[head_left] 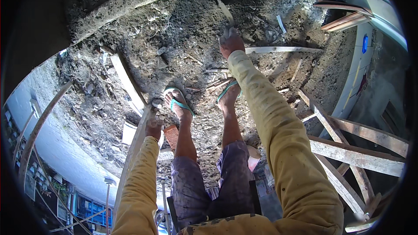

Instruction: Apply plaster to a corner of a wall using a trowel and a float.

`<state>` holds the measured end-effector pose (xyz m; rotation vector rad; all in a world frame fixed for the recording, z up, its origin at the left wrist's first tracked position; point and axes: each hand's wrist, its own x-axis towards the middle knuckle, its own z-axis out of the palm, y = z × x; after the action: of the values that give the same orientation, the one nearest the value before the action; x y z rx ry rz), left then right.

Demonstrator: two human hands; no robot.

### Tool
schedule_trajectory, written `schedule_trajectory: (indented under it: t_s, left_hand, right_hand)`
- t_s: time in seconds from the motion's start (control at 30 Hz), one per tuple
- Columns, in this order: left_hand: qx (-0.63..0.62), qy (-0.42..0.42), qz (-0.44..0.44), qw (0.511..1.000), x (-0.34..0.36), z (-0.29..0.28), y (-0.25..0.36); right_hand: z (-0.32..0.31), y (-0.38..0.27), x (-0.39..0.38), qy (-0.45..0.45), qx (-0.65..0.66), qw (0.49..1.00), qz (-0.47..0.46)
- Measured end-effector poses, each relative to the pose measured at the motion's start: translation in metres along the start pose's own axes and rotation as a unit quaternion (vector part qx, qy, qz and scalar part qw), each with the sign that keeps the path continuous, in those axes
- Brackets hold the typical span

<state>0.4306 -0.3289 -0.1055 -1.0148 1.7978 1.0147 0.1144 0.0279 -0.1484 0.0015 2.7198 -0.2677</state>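
Hands set well apart, the person's left hand (153,128) is curled round a wooden beam (136,156) near its far end; the right hand (230,43), farther forward, is closed on a pale curved strip (225,11) pointing away. Rubble-strewn ground (187,39) lies open between them, edged ahead-left by a ledge (126,6); crossed timbers (348,125) crowd the near right.

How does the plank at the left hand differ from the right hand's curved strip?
The plank is straight and broad; the curved strip bends and is narrower. The plank runs back from the left hand; the curved strip points forward from the right hand. Both look pale.
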Motion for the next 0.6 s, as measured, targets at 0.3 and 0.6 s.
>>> schedule_trajectory:
  t_s: [0.3,0.6]
  left_hand:
    - [-0.041,-0.084,0.108,0.990,-0.124,0.028,0.036]
    - [0.173,-0.081,0.200,0.961,-0.210,0.020,0.094]
  right_hand:
    - [0.042,0.011,0.018,0.127,0.503,0.796,0.312]
    - [0.123,-0.010,0.149,0.344,0.429,0.712,0.437]
